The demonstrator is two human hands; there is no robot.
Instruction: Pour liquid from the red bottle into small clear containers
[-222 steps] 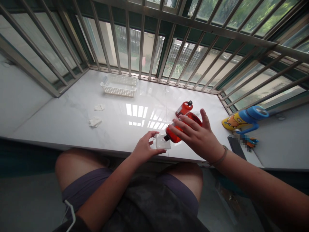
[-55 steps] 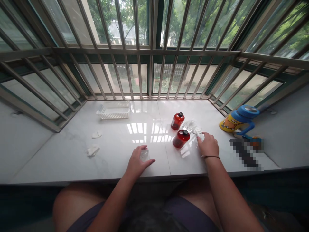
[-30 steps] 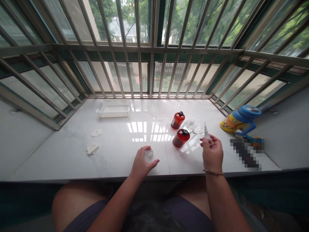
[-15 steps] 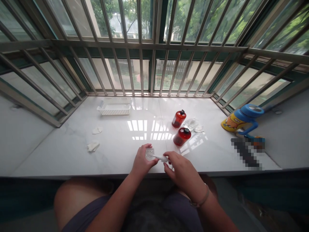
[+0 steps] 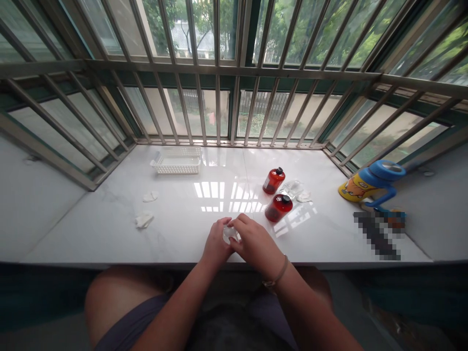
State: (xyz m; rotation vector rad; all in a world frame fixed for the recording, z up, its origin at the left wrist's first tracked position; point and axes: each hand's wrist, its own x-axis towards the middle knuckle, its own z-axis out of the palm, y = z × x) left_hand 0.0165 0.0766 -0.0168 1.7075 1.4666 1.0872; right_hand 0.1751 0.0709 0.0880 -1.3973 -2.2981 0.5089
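Near the front edge of the white marble-look counter (image 5: 183, 239), my left hand (image 5: 216, 243) is closed around a small clear plastic box (image 5: 229, 234). My right hand (image 5: 252, 239) reaches over from the right, its thumb and fingers curled onto the same box and covering much of it. A pale patch shows between the fingers, but I cannot make out whether it is the white strip. Beyond my right hand stand two red bottles with black caps, the nearer bottle (image 5: 279, 208) and the farther bottle (image 5: 274, 181).
A white perforated basket (image 5: 178, 168) sits at the back left. Crumpled white pieces (image 5: 145, 221) lie on the left, and clear wrapping (image 5: 292, 187) lies behind the bottles. At right are a blue-and-yellow handled flask (image 5: 369, 181) and a blurred-out dark item (image 5: 376, 236). Metal bars (image 5: 234, 73) line the window.
My right hand has moved left onto the clear box. The white, wipe-like strip between its fingers is now out of sight. My left hand stays around the box.
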